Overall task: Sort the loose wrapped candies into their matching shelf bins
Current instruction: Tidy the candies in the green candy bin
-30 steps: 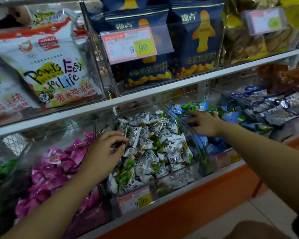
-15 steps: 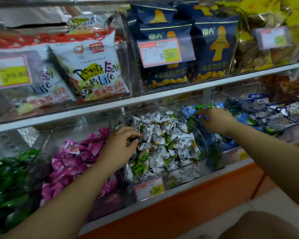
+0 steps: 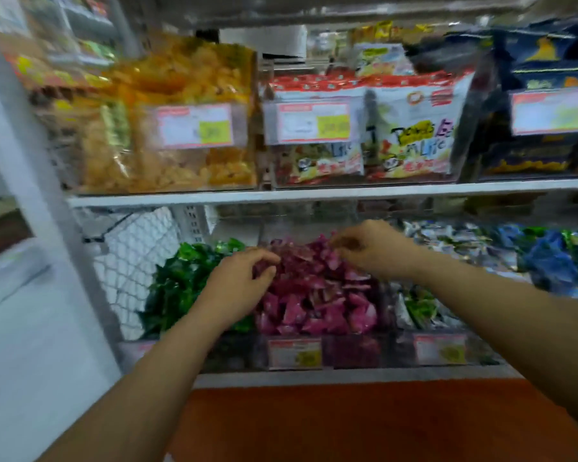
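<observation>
**Wrapped candies (image 3: 331,315) look largely sorted by colour**

Wrapped candies lie along the lower shelf in clear plastic bins (image 3: 354,353), one colour to each as far as the blur lets one judge. Green candies (image 3: 181,281) sit at the left, the pink heap (image 3: 307,295) in the middle, white-and-green candies (image 3: 421,308) next, and blue candies (image 3: 554,258) at the far right. No stray colour shows plainly in the pink heap, so the sorting seems well along, though small misfits could hide in the smear.

The left hand (image 3: 237,288) lies over the border between green and pink, its fingers curled toward the pink. The right hand (image 3: 374,248) is at the heap's top, fingertips drawn together. Whether either pinches a candy cannot be told.

The wrappers are glossy, crinkled film, pillow-shaped with pointed corners, and would likely slip under a light pinch. The bin fronts are rigid and transparent and carry paper price tags (image 3: 294,353). Puffy snack bags (image 3: 411,128) fill the shelf above.
</observation>
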